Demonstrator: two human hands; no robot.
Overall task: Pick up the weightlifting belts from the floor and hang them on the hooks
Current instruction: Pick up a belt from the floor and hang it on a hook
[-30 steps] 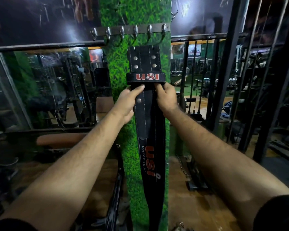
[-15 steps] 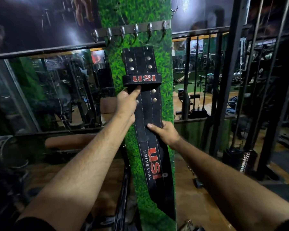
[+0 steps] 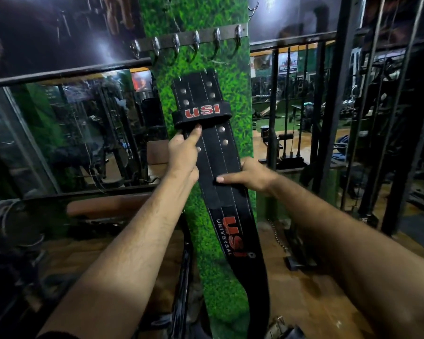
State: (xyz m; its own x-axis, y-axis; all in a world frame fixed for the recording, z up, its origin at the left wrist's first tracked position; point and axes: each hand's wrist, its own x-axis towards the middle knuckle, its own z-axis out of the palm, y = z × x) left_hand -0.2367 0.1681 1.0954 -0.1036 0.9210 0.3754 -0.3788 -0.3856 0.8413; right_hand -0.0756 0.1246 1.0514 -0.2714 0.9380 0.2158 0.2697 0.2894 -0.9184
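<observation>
Fingers of both left hand and right hand grip belt.

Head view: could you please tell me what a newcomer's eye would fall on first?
A black USI weightlifting belt held upright at centre, against a grass-green pillar. The left hand grips it below the red-lettered loop; the right hand holds it lower. Above, a row of metal hooks hangs bare.
</observation>
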